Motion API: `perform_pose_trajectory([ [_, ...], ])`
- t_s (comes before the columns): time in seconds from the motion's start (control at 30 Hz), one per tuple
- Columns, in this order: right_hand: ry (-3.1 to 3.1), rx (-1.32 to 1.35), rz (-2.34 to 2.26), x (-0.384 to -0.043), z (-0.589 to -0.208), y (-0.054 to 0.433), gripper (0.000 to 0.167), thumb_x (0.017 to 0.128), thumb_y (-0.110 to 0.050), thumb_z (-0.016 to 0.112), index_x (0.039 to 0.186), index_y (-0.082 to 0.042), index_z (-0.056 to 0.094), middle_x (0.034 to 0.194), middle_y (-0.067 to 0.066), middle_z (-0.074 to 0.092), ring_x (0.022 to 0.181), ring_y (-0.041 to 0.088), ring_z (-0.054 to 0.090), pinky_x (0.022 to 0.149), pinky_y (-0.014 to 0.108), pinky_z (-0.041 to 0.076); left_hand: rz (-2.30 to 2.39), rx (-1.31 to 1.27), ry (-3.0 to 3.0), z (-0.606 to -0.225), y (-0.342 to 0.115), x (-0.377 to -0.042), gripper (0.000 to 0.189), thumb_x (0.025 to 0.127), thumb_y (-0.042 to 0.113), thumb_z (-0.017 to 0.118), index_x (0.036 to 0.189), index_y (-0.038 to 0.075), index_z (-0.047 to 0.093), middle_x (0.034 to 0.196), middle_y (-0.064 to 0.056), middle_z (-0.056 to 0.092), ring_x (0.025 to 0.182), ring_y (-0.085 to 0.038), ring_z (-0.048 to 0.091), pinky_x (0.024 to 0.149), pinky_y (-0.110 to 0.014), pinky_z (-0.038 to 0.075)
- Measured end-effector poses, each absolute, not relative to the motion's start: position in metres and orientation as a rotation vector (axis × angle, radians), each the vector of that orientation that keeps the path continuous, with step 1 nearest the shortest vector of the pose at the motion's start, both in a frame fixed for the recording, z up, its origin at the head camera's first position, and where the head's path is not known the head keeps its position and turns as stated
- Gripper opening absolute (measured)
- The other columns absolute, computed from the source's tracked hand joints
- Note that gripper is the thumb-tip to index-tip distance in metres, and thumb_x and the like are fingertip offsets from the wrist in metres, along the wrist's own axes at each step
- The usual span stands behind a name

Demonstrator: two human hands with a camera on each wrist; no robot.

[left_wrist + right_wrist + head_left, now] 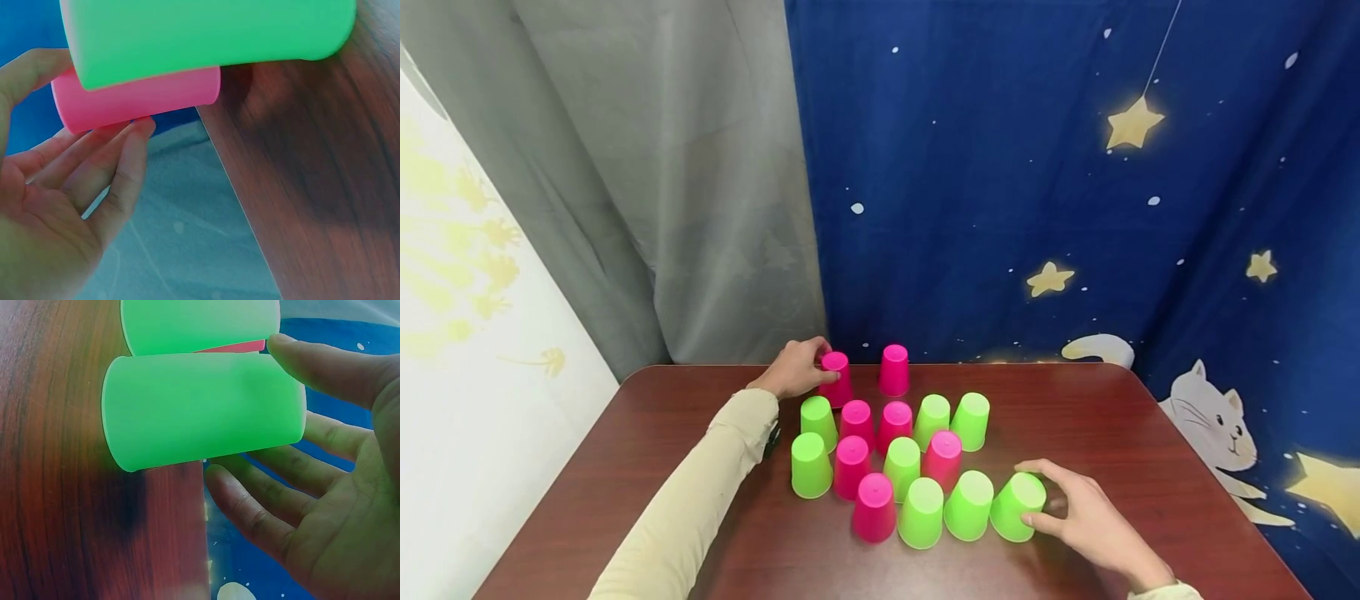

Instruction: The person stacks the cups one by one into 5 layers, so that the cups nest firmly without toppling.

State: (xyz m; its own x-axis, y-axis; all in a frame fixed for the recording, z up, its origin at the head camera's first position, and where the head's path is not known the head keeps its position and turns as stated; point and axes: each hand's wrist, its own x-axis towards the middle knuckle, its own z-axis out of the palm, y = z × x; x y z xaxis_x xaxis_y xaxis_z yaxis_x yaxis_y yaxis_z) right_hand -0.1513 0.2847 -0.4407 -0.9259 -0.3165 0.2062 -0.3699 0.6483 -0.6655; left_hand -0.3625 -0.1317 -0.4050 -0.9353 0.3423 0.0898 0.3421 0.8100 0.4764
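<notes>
At the back left of the table, my left hand [793, 371] holds an upside-down pink cup [841, 390] between thumb and fingers. The left wrist view shows that pink cup [140, 100] partly covered by a nearer green cup [212, 37]. My right hand [1086, 512] has its thumb and fingers bent around an upside-down green cup [1017, 510], the rightmost of the front row. In the right wrist view this green cup [206, 412] lies between the thumb and the other fingers. Another pink cup [894, 371] stands to the right of the left hand's cup.
Several upside-down green and pink cups stand in close rows mid-table, among them a pink cup [874, 510] at front left and a green cup [972, 421] at back right. Behind the brown table [1075, 408] hang a grey curtain [737, 208] and a blue curtain [955, 208].
</notes>
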Motion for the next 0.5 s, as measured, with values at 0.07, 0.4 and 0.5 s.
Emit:
perform_pose_trajectory([
  [0.07, -2.792, 0.563, 1.150, -0.151, -0.441, 0.285, 0.050, 0.079, -0.019, 0.084, 0.124, -0.015, 0.062, 0.106, 0.004, 0.071, 0.079, -0.004, 0.068, 0.068, 0.023, 0.059, 0.732, 0.553, 2.993, -0.404, -0.128, -0.365, 0.041, 0.086, 0.030, 0.077, 0.115, 0.004, 0.062, 0.101, -0.010, 0.073, 0.087, -0.020, 0.067, 0.080, -0.035, 0.057],
  [0.4, -2.762, 0.528, 1.157, -0.151, -0.445, 0.286, 0.047, 0.080, -0.016, 0.084, 0.122, -0.013, 0.063, 0.107, 0.003, 0.070, 0.082, -0.003, 0.068, 0.069, 0.022, 0.059, 0.554, 0.463, 2.975, -0.402, -0.108, -0.374, 0.042, 0.087, 0.031, 0.077, 0.118, 0.008, 0.061, 0.094, -0.007, 0.071, 0.083, -0.021, 0.065, 0.077, -0.035, 0.056],
  [0.5, -2.756, 0.511, 1.164, -0.152, -0.445, 0.286, 0.046, 0.079, -0.016, 0.084, 0.121, -0.011, 0.064, 0.106, 0.004, 0.070, 0.081, -0.004, 0.067, 0.069, 0.021, 0.059, 0.528, 0.445, 2.978, -0.400, -0.101, -0.375, 0.044, 0.087, 0.031, 0.076, 0.122, 0.008, 0.061, 0.101, -0.010, 0.071, 0.089, -0.024, 0.066, 0.083, -0.039, 0.057],
])
